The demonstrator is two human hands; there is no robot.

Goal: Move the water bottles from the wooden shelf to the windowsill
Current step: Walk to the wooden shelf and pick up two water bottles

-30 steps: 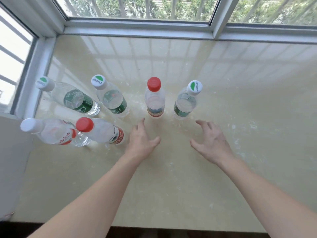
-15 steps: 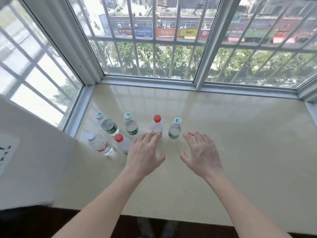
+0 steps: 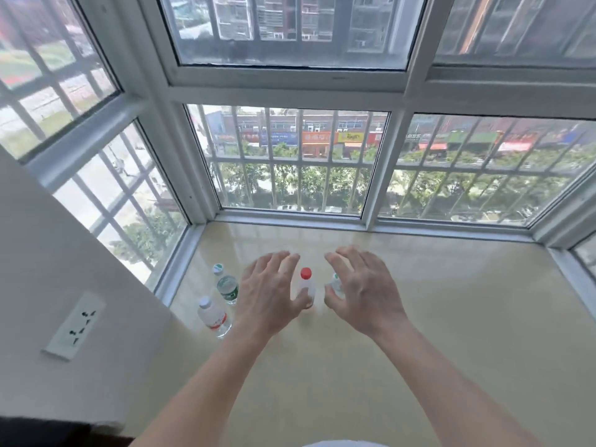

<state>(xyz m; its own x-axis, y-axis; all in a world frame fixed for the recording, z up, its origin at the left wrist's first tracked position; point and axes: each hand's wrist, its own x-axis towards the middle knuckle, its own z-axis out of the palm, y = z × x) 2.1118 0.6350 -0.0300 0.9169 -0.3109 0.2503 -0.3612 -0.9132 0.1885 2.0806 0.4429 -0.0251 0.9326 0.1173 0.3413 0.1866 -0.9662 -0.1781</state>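
A barred bay window (image 3: pixel 290 162) looks down on a street; below it runs a pale stone sill (image 3: pixel 451 317). On the sill stands a red-cap bottle (image 3: pixel 305 287), upright with its long axis vertical.

The left hand (image 3: pixel 269 298) is just to its left and the right hand (image 3: pixel 364 295) just to its right. Both have their fingers spread wide and hold nothing. The left thumb crosses the bottle's base in view, but I cannot tell whether it touches. The bottle lies between the two hands, about equally near to each.

Four bottles show:
- the red-cap bottle;
- a green-cap bottle (image 3: pixel 227 285), left of it beyond the left hand;
- a white-cap bottle (image 3: pixel 214 317), left and nearer the camera;
- a half-hidden bottle (image 3: pixel 333 287) to its right, behind the right fingers.

The left hand may hide more. No shelf is in view, so the next move is probably a trip back to it.
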